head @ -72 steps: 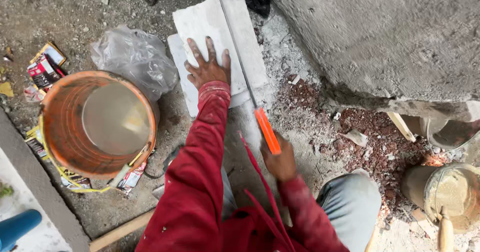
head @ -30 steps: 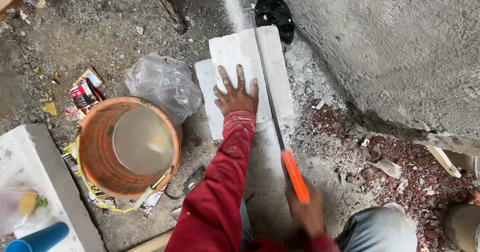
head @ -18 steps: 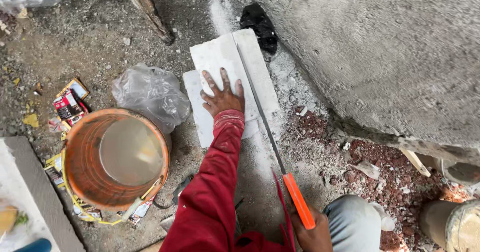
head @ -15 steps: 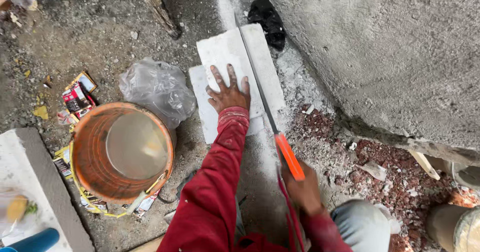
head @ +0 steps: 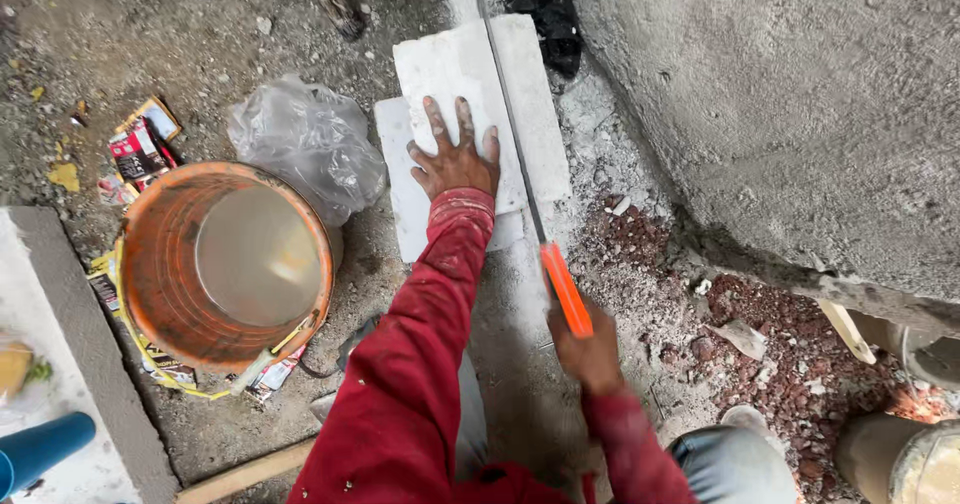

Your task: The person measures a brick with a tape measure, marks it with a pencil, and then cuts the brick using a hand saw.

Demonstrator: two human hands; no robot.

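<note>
- The concrete wall point(head: 800, 114) closes the right side of the white block point(head: 455, 69).
- The orange bucket point(head: 225, 254) and plastic bag point(head: 305, 144) crowd the left.
- Bare ground point(head: 200, 24) at upper left is free.

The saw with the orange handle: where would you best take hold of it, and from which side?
Grip the saw by its orange handle, coming from the near end, as the right hand does. The thin blade runs away across the white block, which the left hand presses flat, so only the handle looks safe to grasp.
</note>
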